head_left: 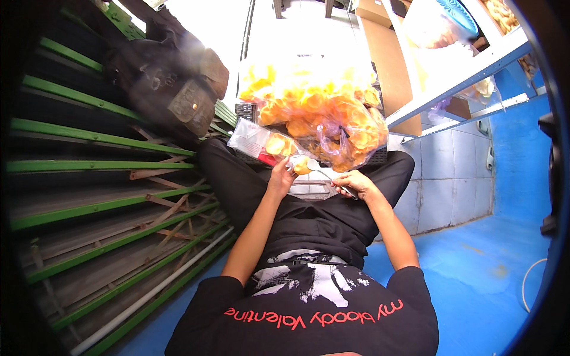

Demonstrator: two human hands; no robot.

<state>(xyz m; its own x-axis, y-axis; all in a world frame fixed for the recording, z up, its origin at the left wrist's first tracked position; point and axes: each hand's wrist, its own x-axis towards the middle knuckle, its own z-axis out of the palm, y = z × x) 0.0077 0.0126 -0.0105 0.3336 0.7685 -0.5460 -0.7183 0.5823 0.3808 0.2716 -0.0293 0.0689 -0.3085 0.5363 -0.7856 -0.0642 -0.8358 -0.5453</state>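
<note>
Head view: a small orange piece and a spoon, held by the near edge of a big clear bag

A seated person works with two bare hands just on the near side of a large clear plastic bag [328,132] packed with yellow-orange pieces. Off the bag's near left corner, the left hand [282,176] grips one rounded orange piece [302,166] between thumb and fingers. Below the bag's near edge, further right, the right hand [355,183] is closed around the dark handle of a metal spoon [314,167]; the spoon's bowl is beside the piece, though whether they touch is too small to tell. Left of the bag lies a flat clear packet [247,136] with a red part, more orange pieces at its end.

The piece looks light and probably thin-walled, so it may crack or crumble if squeezed; whether it is crisp or soft cannot be told. A light pinch at its sides should suit it best. The spoon seems stiff and is best held well back along the handle. The bag's loose film looks slippery and likely to give.
</note>
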